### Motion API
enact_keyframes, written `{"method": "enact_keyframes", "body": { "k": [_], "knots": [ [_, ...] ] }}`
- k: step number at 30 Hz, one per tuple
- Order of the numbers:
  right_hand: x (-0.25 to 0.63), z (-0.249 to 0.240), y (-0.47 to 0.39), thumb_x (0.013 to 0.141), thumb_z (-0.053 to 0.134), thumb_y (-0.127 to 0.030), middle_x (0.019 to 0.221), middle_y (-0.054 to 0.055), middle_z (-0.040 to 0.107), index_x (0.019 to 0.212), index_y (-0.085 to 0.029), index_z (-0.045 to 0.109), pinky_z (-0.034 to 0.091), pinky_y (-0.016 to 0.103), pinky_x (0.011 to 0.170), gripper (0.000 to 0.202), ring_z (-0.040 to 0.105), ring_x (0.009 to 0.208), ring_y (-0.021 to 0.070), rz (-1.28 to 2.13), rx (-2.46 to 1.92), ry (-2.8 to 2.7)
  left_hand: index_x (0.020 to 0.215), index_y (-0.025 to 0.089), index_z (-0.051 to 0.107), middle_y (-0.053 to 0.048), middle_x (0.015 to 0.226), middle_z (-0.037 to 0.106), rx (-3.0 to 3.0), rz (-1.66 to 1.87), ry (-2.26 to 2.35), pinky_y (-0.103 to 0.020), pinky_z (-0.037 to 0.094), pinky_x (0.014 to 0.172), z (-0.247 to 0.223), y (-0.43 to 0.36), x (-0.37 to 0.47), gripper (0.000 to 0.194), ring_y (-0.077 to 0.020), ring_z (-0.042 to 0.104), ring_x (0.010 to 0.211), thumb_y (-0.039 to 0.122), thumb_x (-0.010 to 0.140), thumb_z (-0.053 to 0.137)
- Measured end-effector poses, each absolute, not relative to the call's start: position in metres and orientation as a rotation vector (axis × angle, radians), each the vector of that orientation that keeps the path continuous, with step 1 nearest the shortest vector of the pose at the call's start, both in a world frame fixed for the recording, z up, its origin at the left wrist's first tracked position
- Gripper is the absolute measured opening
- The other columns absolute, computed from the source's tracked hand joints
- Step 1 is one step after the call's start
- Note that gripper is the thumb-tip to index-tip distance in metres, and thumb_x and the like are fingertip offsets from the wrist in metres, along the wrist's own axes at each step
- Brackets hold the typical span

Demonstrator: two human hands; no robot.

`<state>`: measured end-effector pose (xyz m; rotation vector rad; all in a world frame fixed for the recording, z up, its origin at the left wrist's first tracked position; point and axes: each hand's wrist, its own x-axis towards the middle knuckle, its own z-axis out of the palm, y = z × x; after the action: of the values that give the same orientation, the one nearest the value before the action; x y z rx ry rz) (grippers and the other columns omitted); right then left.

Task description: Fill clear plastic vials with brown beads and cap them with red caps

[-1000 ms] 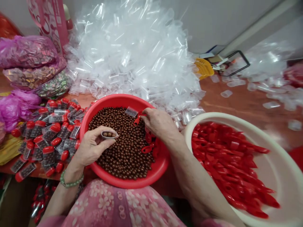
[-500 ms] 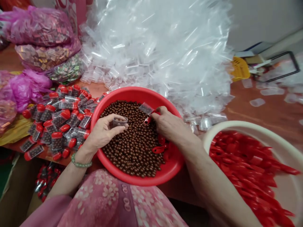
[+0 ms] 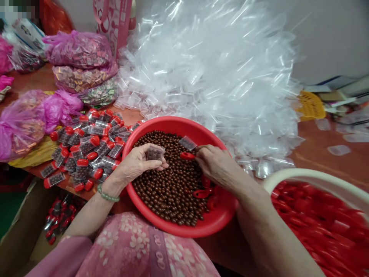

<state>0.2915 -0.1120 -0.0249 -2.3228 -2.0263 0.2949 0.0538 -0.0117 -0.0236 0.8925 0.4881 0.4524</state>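
Note:
My left hand (image 3: pixel 141 163) grips a small clear plastic container (image 3: pixel 155 153) with brown balls inside, tilted over the red bowl (image 3: pixel 184 229). Many shiny brown balls (image 3: pixel 170 192) fill much of this bowl. On its right side, my right hand (image 3: pixel 215 163) has its fingers pinched on a red plastic cap (image 3: pixel 187 155); its fingertips are partly hidden. Just beyond that cap, an empty-looking clear container (image 3: pixel 188 143) lies on the balls. More red caps (image 3: pixel 201 193) rest in the bowl below my right hand.
A big heap of clear containers (image 3: pixel 207 77) rises behind the bowl. Filled, red-capped containers (image 3: pixel 82 169) are piled at left, with more in a cardboard box (image 3: pixel 17 227) below. Pink bags (image 3: pixel 77 50) stand behind them. A white tub (image 3: pixel 305 174) of red caps sits at right.
The container in my left hand has turned from mouth up to lying tilted, showing its balls through the side. My right hand has lowered slightly with the red cap. The camera view has shifted left.

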Motion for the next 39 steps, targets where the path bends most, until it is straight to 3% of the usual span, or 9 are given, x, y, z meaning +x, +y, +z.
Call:
{"method": "enact_keyframes", "body": {
  "k": [3, 8, 11, 16, 28, 36, 39],
  "knots": [
    [0.279, -0.014, -0.116, 0.093, 0.046, -0.033, 0.069, 0.001, 0.057, 0.084, -0.021, 0.052, 0.042, 0.029, 0.057, 0.016, 0.051, 0.059, 0.0151, 0.629, -2.070, -1.715, 0.101, 0.013, 0.060, -0.002, 0.086, 0.067, 0.923, 0.455, 0.504, -0.024, 0.053, 0.072, -0.022, -0.011, 0.054, 0.038, -0.0143, 0.071, 0.079, 0.022, 0.069, 0.080],
    [0.249, -0.006, -0.105, 0.089, 0.054, -0.031, 0.081, 0.000, 0.061, 0.103, -0.023, 0.051, 0.049, 0.027, 0.060, 0.016, 0.060, 0.065, 0.0139, 0.752, -1.609, -1.361, 0.101, 0.013, 0.060, -0.003, 0.089, 0.066, 0.979, 0.457, 0.536, -0.023, 0.050, 0.068, -0.022, -0.010, 0.054, 0.038, -0.0117, 0.068, 0.075, 0.023, 0.070, 0.078],
    [0.234, -0.003, -0.095, 0.091, 0.052, -0.028, 0.087, 0.002, 0.066, 0.109, -0.023, 0.058, 0.051, 0.029, 0.066, 0.020, 0.062, 0.070, 0.0140, 0.695, -1.562, -1.407, 0.101, 0.013, 0.059, -0.004, 0.089, 0.067, 0.997, 0.436, 0.534, -0.022, 0.049, 0.067, -0.022, -0.010, 0.054, 0.039, -0.0107, 0.066, 0.074, 0.024, 0.070, 0.078],
    [0.223, -0.002, -0.087, 0.092, 0.050, -0.025, 0.087, 0.004, 0.070, 0.103, -0.022, 0.068, 0.054, 0.032, 0.075, 0.021, 0.066, 0.077, 0.0165, 0.488, -1.520, -1.611, 0.095, 0.011, 0.061, -0.003, 0.083, 0.066, 1.052, 0.401, 0.510, -0.022, 0.047, 0.067, -0.022, -0.009, 0.054, 0.035, -0.0096, 0.062, 0.071, 0.029, 0.070, 0.079],
    [0.220, -0.009, -0.087, 0.092, 0.052, -0.017, 0.101, 0.009, 0.075, 0.106, -0.021, 0.070, 0.058, 0.034, 0.082, 0.024, 0.071, 0.090, 0.0179, 0.344, -1.432, -1.715, 0.095, 0.013, 0.058, 0.000, 0.076, 0.061, 1.136, 0.401, 0.557, -0.022, 0.042, 0.064, -0.020, -0.008, 0.056, 0.029, -0.0088, 0.057, 0.067, 0.032, 0.078, 0.069],
    [0.221, -0.012, -0.092, 0.093, 0.052, -0.019, 0.111, 0.009, 0.071, 0.105, -0.024, 0.071, 0.057, 0.035, 0.087, 0.022, 0.068, 0.101, 0.0186, 0.442, -1.451, -1.756, 0.087, 0.016, 0.051, 0.002, 0.075, 0.055, 1.374, 0.456, 0.657, -0.021, 0.041, 0.060, -0.024, -0.015, 0.058, 0.020, -0.0070, 0.051, 0.062, 0.036, 0.089, 0.055],
    [0.219, -0.009, -0.092, 0.093, 0.052, -0.018, 0.113, 0.010, 0.068, 0.106, -0.025, 0.071, 0.056, 0.037, 0.089, 0.024, 0.067, 0.105, 0.0190, 0.424, -1.415, -1.798, 0.097, 0.016, 0.053, 0.003, 0.074, 0.053, 1.443, 0.496, 0.644, -0.021, 0.042, 0.060, -0.025, -0.015, 0.057, 0.027, -0.0069, 0.050, 0.061, 0.043, 0.093, 0.049]
  ]
}}
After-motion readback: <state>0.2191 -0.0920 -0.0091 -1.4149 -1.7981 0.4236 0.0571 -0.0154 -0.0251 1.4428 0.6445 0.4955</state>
